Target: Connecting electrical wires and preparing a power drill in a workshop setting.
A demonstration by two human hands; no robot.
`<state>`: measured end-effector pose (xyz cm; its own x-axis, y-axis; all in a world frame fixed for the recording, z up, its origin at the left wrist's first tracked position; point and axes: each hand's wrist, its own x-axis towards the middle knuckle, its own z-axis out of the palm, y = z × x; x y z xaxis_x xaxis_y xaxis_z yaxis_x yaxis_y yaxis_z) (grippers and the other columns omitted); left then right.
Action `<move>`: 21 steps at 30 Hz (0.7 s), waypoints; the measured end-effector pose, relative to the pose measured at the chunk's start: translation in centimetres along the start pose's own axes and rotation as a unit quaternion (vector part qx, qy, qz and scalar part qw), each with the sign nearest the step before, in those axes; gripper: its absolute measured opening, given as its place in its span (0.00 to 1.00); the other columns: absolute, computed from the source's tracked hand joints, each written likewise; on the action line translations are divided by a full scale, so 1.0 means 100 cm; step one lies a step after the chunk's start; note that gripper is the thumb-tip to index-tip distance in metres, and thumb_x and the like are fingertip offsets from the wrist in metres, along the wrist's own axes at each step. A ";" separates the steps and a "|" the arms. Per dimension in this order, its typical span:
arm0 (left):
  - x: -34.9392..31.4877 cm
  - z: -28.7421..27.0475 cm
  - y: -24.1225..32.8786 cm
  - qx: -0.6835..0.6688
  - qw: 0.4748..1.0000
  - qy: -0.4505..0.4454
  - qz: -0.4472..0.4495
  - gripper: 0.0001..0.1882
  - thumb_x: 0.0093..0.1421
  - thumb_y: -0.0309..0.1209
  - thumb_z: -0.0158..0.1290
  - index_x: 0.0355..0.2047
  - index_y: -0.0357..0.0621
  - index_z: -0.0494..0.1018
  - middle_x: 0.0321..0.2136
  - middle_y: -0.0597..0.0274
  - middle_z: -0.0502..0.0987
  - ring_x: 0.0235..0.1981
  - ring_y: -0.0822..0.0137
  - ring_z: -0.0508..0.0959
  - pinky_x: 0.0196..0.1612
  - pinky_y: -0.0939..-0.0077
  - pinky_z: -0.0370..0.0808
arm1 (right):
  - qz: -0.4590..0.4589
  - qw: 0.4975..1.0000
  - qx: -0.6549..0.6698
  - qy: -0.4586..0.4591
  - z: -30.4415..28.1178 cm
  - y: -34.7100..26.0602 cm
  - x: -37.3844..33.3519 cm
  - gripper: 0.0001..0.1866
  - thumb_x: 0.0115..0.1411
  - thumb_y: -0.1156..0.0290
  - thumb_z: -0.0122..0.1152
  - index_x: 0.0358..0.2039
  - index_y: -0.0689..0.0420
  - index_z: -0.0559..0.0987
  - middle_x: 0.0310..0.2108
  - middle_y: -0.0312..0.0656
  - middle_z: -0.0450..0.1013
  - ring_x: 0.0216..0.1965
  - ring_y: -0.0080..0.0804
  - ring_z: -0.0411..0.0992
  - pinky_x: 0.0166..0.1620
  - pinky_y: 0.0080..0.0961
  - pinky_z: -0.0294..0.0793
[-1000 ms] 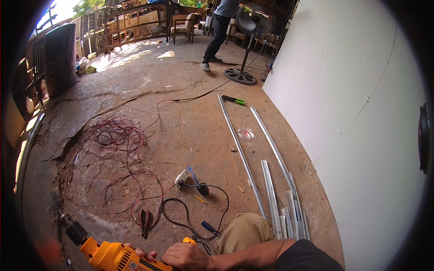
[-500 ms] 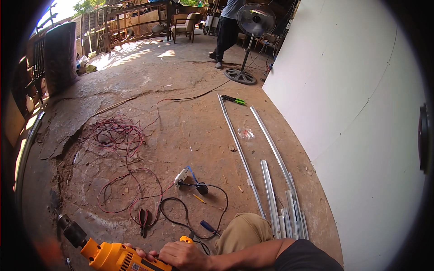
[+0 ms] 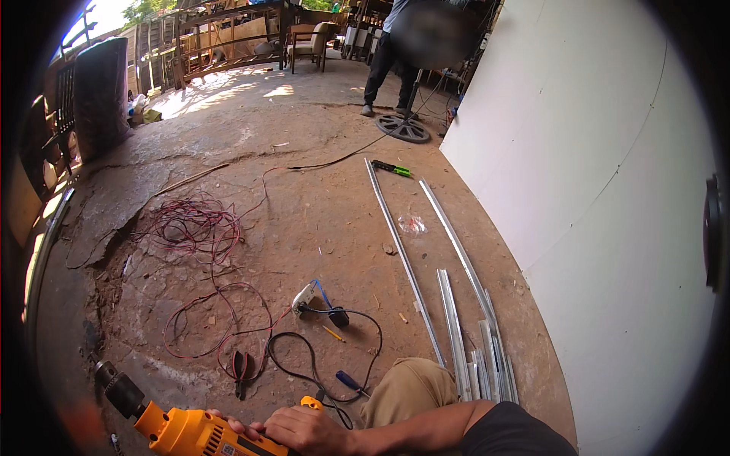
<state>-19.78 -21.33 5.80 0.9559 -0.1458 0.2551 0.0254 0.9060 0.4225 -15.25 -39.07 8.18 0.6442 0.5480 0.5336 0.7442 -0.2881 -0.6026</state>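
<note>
Head: curled hands (image 3: 306, 429) around drill (image 3: 182, 430)

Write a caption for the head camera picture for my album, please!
Left hand and right hand hold a yellow drill near pliers on the floor.

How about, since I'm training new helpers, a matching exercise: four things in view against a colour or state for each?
1. drill
2. metal strips
3. screwdriver
4. long cable

A. blue-handled
B. reddish, tangled
C. orange-bodied, held
D. silvery, lying lengthwise

Pairs: 1-C, 2-D, 3-A, 4-B
</note>
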 end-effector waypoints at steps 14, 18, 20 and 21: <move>-0.002 0.001 -0.003 -0.007 1.000 0.002 0.015 0.57 0.46 0.47 0.71 0.67 0.45 0.48 0.59 0.54 0.64 0.61 0.49 0.65 0.67 0.51 0.56 | 0.006 1.000 -0.004 -0.017 0.001 -0.001 -0.003 0.15 0.43 0.68 0.61 0.32 0.60 0.74 0.28 0.46 0.71 0.31 0.44 0.72 0.33 0.36 0.70; -0.004 0.001 -0.003 -0.015 1.000 0.007 0.004 0.56 0.46 0.46 0.71 0.67 0.45 0.48 0.59 0.54 0.63 0.61 0.49 0.65 0.67 0.51 0.57 | 0.001 1.000 -0.012 -0.018 0.001 0.000 -0.003 0.14 0.44 0.68 0.61 0.32 0.61 0.74 0.29 0.46 0.71 0.32 0.44 0.72 0.33 0.35 0.70; -0.004 -0.004 -0.002 -0.024 1.000 0.005 0.002 0.56 0.46 0.46 0.71 0.67 0.45 0.48 0.59 0.54 0.63 0.61 0.49 0.64 0.67 0.51 0.57 | 0.004 1.000 -0.015 -0.020 -0.001 -0.003 -0.001 0.14 0.45 0.68 0.61 0.33 0.61 0.74 0.29 0.46 0.72 0.32 0.44 0.73 0.33 0.35 0.71; -0.004 -0.005 -0.002 -0.026 1.000 -0.003 0.000 0.56 0.46 0.45 0.71 0.67 0.45 0.48 0.59 0.54 0.63 0.62 0.49 0.64 0.67 0.50 0.57 | 0.008 1.000 -0.018 -0.022 -0.001 -0.004 0.000 0.14 0.45 0.68 0.61 0.33 0.61 0.75 0.29 0.46 0.72 0.32 0.44 0.73 0.33 0.35 0.71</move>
<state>-19.99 -21.22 5.17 0.9539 -0.1480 0.2611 0.0406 0.9257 0.3761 -15.58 -39.08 8.51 0.6484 0.5771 0.4964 0.7400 -0.3250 -0.5888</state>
